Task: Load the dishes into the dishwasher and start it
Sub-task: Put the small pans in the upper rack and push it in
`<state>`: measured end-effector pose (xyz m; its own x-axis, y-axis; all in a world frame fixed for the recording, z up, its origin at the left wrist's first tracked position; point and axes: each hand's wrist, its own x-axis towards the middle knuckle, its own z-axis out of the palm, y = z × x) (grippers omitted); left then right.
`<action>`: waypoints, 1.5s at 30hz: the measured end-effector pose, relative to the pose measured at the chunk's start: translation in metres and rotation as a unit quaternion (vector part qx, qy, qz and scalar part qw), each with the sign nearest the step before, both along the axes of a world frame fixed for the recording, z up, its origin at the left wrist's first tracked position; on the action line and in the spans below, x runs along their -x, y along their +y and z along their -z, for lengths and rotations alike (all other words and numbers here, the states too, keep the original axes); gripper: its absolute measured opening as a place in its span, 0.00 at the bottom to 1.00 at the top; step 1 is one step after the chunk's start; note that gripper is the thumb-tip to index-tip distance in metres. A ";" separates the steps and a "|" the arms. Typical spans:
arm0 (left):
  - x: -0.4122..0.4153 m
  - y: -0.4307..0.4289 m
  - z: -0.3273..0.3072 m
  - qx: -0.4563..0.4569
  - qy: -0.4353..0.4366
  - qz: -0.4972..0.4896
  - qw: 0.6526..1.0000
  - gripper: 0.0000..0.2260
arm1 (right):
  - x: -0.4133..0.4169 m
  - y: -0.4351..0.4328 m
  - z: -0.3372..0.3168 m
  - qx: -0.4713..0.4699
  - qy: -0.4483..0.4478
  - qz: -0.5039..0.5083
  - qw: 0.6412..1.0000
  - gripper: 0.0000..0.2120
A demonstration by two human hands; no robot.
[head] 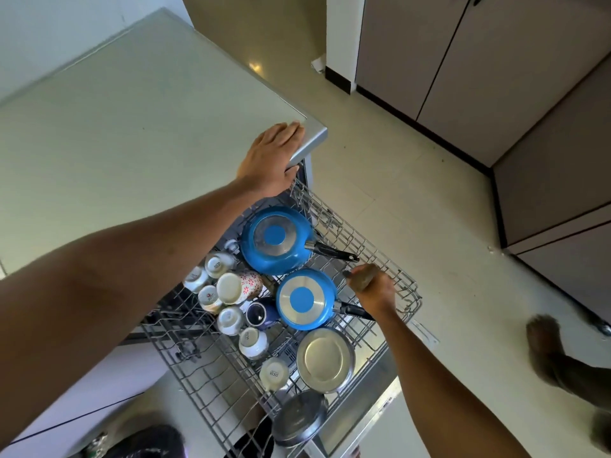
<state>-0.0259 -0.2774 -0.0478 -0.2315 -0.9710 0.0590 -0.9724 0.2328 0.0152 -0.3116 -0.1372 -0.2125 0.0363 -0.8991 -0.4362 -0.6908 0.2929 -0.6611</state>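
On the surface (132, 133) corner rests the left grip (274, 153), flat, fingers straight, holding nothing. Below it the pulled-out rack (205, 391) carries upturned cups (231, 287) on its left, two blue pans (276, 239) bottom-up in the middle, and a steel plate (325, 358) nearer. Just right of the pans, the right grip (377, 294) curls round a blurred brown object (362, 279).

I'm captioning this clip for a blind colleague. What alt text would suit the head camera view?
A pulled-out dishwasher rack holds two upturned blue pans, cups and a steel plate. The person's left hand rests on the counter corner; the right hand is curled over the rack's wires by the smaller pan's handle, its grip unclear.
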 end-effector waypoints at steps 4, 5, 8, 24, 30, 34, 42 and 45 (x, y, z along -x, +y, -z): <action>0.000 -0.003 0.003 -0.005 -0.011 -0.006 1.000 0.36 | -0.013 -0.009 0.009 -0.012 0.010 -0.015 1.000 0.09; -0.001 -0.003 0.003 -0.005 -0.013 -0.006 1.000 0.36 | -0.015 -0.010 0.013 -0.023 0.026 -0.018 0.999 0.12; -0.001 -0.004 0.004 -0.001 -0.014 -0.005 1.000 0.36 | -0.017 -0.016 0.028 -0.038 0.040 -0.011 0.998 0.16; -0.002 -0.004 0.005 0.013 -0.010 -0.001 1.000 0.36 | -0.020 -0.026 0.042 -0.095 0.000 0.005 0.995 0.06; -0.002 -0.006 0.004 0.011 -0.013 -0.001 1.000 0.37 | -0.014 -0.016 0.036 -0.084 0.025 0.010 0.996 0.07; 0.000 -0.003 0.002 0.014 -0.001 0.000 1.000 0.36 | -0.010 -0.001 0.024 -0.061 0.015 0.010 0.998 0.10; 0.000 0.003 -0.002 0.010 0.057 -0.013 0.998 0.35 | -0.021 0.021 -0.014 -0.053 0.034 0.016 0.998 0.10; -0.001 0.013 -0.006 0.028 0.145 -0.016 0.989 0.26 | -0.028 0.034 -0.030 -0.049 0.044 0.019 0.998 0.13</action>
